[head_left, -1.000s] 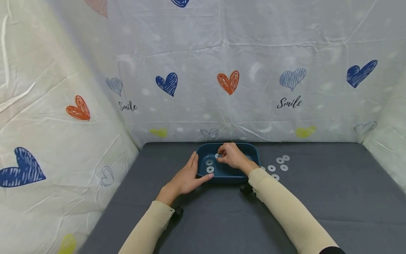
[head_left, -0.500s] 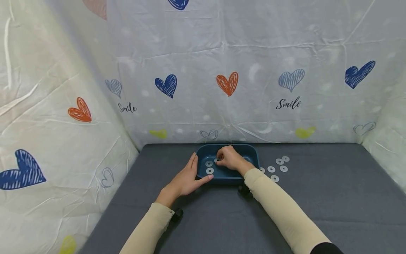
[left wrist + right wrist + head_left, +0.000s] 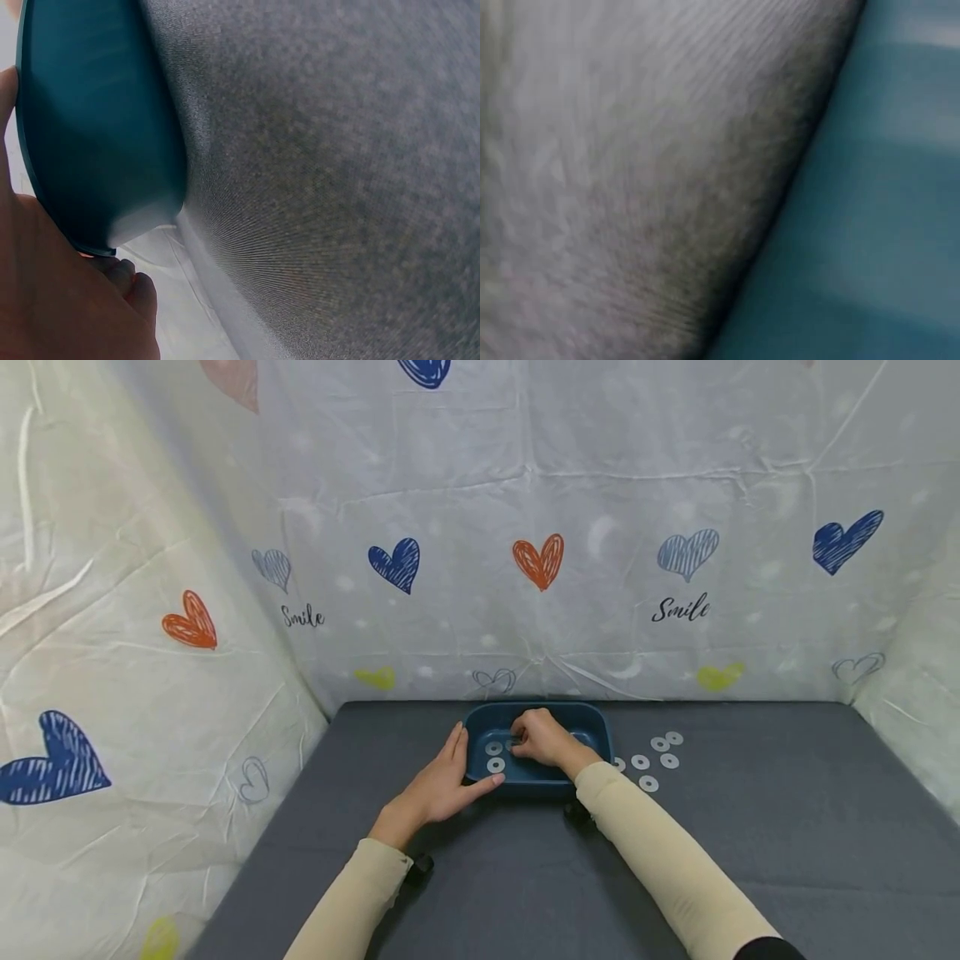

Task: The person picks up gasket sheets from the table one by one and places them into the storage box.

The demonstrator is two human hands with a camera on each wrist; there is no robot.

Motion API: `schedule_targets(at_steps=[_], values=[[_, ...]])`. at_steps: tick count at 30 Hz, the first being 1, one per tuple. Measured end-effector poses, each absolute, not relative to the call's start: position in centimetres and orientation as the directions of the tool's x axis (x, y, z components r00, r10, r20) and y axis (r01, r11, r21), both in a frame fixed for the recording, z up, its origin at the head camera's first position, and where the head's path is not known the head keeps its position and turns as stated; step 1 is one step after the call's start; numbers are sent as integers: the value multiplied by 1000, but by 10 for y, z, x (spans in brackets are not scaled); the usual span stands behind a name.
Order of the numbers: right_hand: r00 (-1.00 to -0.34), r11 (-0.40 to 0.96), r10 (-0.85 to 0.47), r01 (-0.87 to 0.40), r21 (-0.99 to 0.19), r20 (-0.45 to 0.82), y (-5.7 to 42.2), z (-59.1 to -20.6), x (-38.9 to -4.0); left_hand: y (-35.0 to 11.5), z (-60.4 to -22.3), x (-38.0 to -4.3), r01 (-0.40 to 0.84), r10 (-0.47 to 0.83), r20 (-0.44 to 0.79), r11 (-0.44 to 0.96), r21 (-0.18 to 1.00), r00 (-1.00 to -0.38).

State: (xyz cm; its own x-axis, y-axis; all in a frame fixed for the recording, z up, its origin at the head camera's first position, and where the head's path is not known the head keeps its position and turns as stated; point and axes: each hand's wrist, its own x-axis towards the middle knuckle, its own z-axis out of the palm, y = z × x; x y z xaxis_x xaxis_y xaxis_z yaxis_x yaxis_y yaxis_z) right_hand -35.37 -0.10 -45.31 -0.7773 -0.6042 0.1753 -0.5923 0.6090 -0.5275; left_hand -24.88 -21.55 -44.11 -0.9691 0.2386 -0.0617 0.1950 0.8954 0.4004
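A dark blue rectangular tray (image 3: 551,785) stands near the table's far edge. My left hand (image 3: 438,785) lies along its left end, fingers straight against the outer side and thumb at the near rim. In the left wrist view the left hand (image 3: 60,292) shows below the tray's wall (image 3: 97,127). Inside the tray my right hand (image 3: 546,739) pinches a flat pale washer (image 3: 511,746), partly hidden by the fingertips. Two more washers, one farther (image 3: 493,748) and one nearer (image 3: 496,765), lie flat to its left. The right wrist view shows only blurred cloth and tray wall.
Several loose washers (image 3: 669,761) lie on the grey cloth-covered table (image 3: 750,827) just right of the tray; one sits close to its wall, partly hidden. A white curtain (image 3: 450,635) printed with hearts hangs directly behind the table.
My right hand has brought the pinched washer slightly lower and nearer inside the tray, beside the two lying there. The left hand keeps its place at the tray's left end.
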Motion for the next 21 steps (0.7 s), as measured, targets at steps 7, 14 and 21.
schedule_targets(at_steps=[7, 14, 21], values=[[-774, 608, -617, -582, -540, 140, 11, -441, -343, -216, -440, -250, 196, 240, -64, 898, 394, -969], [-763, 595, -633, -590, -546, 135, 32, -424, -325, -216, -442, -250, 192, 238, -72, 899, 394, -968], [-754, 584, -625, -623, -521, 201, 54, -416, -310, -215, -441, -251, 202, 249, -69, 894, 401, -966]])
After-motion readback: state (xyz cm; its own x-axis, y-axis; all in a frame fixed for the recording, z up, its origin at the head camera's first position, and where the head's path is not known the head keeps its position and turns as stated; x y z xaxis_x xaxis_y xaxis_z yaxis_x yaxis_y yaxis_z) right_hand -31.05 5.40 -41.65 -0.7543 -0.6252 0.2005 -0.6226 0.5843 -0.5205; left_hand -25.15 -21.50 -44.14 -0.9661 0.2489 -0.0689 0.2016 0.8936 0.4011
